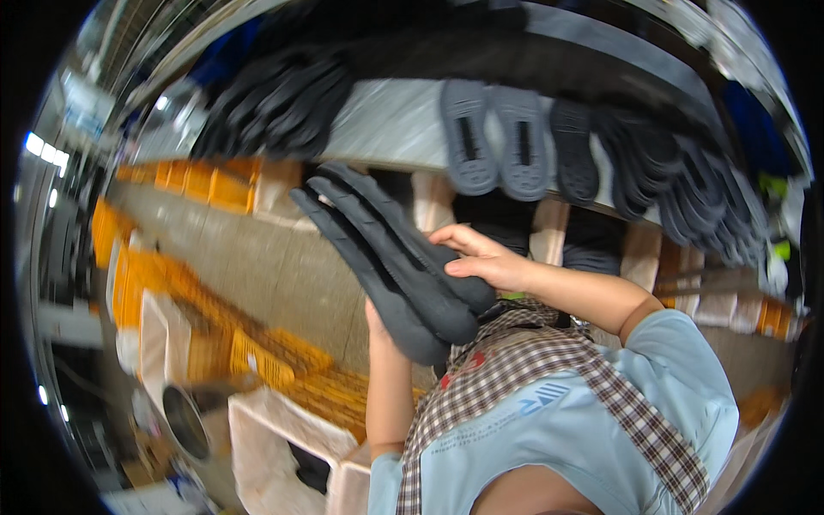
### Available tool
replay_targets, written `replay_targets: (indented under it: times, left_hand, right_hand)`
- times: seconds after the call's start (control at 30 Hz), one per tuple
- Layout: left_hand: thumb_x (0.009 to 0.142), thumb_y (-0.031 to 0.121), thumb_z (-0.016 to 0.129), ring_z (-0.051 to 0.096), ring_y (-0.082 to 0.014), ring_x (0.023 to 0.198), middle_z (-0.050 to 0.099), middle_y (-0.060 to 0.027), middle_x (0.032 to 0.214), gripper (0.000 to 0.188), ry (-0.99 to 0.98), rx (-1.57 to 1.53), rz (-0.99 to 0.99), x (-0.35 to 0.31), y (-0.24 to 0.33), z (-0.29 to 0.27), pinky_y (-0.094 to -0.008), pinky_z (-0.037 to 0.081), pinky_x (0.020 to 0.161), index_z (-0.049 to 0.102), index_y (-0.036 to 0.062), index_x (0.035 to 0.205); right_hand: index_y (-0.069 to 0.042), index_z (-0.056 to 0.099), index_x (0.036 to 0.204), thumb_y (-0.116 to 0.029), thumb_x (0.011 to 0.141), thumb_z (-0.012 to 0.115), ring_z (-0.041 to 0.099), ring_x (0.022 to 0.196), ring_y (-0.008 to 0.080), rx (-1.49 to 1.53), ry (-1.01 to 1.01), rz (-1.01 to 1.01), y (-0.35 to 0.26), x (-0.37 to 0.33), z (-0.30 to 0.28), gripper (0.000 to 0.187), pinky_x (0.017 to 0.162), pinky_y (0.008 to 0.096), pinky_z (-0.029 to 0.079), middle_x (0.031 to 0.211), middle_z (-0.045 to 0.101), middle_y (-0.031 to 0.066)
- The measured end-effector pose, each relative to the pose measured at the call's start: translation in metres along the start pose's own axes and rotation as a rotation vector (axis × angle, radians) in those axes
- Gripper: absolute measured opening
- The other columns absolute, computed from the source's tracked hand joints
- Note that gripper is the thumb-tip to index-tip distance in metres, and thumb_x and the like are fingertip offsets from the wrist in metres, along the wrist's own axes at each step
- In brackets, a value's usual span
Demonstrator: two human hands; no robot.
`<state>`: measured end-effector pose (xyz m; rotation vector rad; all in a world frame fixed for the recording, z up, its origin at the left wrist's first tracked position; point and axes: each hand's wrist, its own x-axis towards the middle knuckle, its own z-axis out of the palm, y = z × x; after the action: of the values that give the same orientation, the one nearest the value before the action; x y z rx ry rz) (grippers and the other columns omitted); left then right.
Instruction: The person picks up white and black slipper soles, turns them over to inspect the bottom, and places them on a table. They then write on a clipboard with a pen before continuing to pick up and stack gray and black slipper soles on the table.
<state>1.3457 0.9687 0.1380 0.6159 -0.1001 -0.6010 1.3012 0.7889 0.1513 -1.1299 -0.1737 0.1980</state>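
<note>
A small stack of dark grey shoe soles (403, 266) is in my hands, tilted with the heel ends towards my apron. My left hand (376, 321) supports the stack from the left and below; most of its fingers are hidden behind the soles. From the other side my right hand (482, 260) grips the soles near the heel end, thumb on top. On the worktable beyond lie a pair of lighter grey soles, the left one (469, 137) next to the right one (521, 142). A darker sole (573, 150) lies beside them.
The pale worktable (386, 124) carries a pile of black soles (279, 103) at left and overlapping grey soles (704, 189) at right. Yellow crates (163, 283) stand on the floor at left. A white-lined bin (257, 446) and a round metal-rimmed container (187, 421) are nearer.
</note>
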Motion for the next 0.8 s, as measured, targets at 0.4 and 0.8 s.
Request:
replay_targets:
  times: [0.4, 0.8]
  left_hand:
    - [0.092, 0.023, 0.057, 0.055, -0.0265, 0.107, 0.052, -0.0133, 0.12, 0.054, -0.17, 0.235, -0.406, 0.173, -0.102, 0.123, -0.0407, 0.049, 0.09, 0.031, 0.004, 0.136]
    - [0.088, 0.008, 0.054, 0.057, -0.0261, 0.099, 0.058, -0.0186, 0.11, 0.032, -0.147, 0.608, -0.474, 0.25, -0.193, 0.175, -0.035, 0.048, 0.086, 0.048, -0.0094, 0.114]
  right_hand:
    - [-0.011, 0.053, 0.107, -0.031, 0.093, 0.047, 0.053, 0.102, 0.0175, 0.424, 0.97, -0.418, -0.029, -0.123, -0.086, 0.025, 0.087, 0.0339, 0.041, 0.109, 0.057, 0.005]
    - [-0.01, 0.054, 0.095, -0.02, 0.09, 0.054, 0.054, 0.086, 0.0128, 0.497, 1.058, -0.172, 0.008, -0.185, -0.118, 0.011, 0.074, 0.0283, 0.041, 0.096, 0.059, 0.0038]
